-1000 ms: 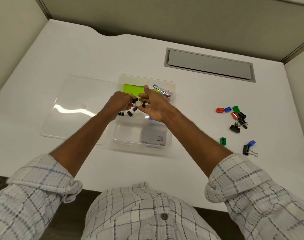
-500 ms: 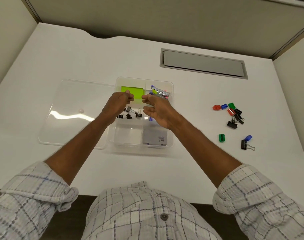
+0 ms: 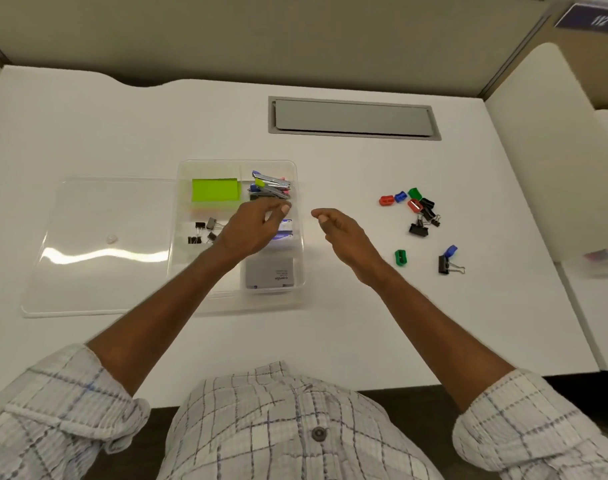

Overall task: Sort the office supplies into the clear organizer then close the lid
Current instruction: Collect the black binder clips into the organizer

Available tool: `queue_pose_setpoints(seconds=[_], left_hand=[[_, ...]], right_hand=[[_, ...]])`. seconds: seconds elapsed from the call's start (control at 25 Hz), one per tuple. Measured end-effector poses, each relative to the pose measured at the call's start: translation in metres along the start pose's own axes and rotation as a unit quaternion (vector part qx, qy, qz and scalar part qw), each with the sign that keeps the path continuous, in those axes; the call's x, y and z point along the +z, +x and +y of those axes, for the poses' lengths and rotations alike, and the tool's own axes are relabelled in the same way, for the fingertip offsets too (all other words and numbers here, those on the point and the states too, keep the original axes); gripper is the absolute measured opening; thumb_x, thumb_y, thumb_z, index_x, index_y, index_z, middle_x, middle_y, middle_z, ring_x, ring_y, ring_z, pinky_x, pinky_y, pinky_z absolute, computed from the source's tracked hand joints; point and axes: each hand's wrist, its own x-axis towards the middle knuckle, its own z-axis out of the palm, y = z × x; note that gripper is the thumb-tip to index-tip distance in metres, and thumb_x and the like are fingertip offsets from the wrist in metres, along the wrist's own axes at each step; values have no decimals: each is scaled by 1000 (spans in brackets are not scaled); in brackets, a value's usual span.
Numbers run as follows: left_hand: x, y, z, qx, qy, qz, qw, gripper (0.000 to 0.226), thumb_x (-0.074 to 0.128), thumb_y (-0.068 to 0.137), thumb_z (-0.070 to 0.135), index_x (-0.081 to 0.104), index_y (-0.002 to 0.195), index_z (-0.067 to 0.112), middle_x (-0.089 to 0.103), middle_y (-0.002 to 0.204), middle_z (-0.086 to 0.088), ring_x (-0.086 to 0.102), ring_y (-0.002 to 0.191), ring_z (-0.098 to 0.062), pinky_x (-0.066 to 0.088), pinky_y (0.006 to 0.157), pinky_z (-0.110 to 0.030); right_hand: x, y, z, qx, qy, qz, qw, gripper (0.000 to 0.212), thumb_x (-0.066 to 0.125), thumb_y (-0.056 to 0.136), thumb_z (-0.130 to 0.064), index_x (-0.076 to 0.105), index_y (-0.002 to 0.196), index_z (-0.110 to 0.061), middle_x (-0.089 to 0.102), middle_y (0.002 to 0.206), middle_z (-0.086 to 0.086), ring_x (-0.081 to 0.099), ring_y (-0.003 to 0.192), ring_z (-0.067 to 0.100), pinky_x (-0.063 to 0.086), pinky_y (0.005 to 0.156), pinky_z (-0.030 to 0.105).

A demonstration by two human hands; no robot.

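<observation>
Sorting is judged about half done. The left hand (image 3: 252, 225), relaxed and empty, is held over the clear organizer (image 3: 209, 162); the right hand (image 3: 340, 233), also empty, is held just beside it. Clips and sharpeners (image 3: 414, 205) scattered on the surface (image 3: 347, 168) must be fetched next, and the lid (image 3: 115, 209) shut afterwards.

One clear organizer (image 3: 212, 163), one lid (image 3: 115, 202). Inside: one green note pad (image 3: 215, 189), one grey box (image 3: 269, 273), four black binder clips (image 3: 200, 225). Staplers (image 3: 271, 185) piled together, number unclear. On the desk (image 3: 330, 323): six sharpeners (image 3: 386, 200), two each of red, blue and green. Loose clips (image 3: 418, 229) mostly bunched, too tangled to count.
</observation>
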Motion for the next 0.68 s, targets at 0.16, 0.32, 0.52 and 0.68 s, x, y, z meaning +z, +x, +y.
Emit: queue_pose_setpoints(seconds=[0.16,0.32,0.52,0.68], left_hand=[[47,7,29,52,14,-57,997,34,54,101,33,65,129,18,65,134,4,58,123,-13,45,97,-24],[89,18,55,68,47,-85,993,35,54,101,33,62,133,20,61,138,4,57,121,-14,39,90,-20],[133,32,84,83,74,-117,987,37,54,100,35,61,134,21,60,139,6,54,126,-12,34,94,-15],[164,47,105,79,102,-145,981,39,53,100,36,58,136,21,57,142,5,52,128,-15,35,100,-21]], right_hand=[[-39,-13,25,5,-36,20,999,33,43,106,-34,57,135,-25,59,138,-10,52,127,8,40,109,29],[-77,-22,43,10,-36,38,999,34,43,105,-38,56,136,-28,57,140,-11,51,127,7,41,108,30],[-123,-22,70,24,-58,76,995,34,46,105,-31,54,138,-26,55,144,-8,49,131,9,40,108,30],[-155,-16,97,35,-124,122,984,35,54,101,-16,57,136,-16,58,141,0,52,131,15,43,110,32]])
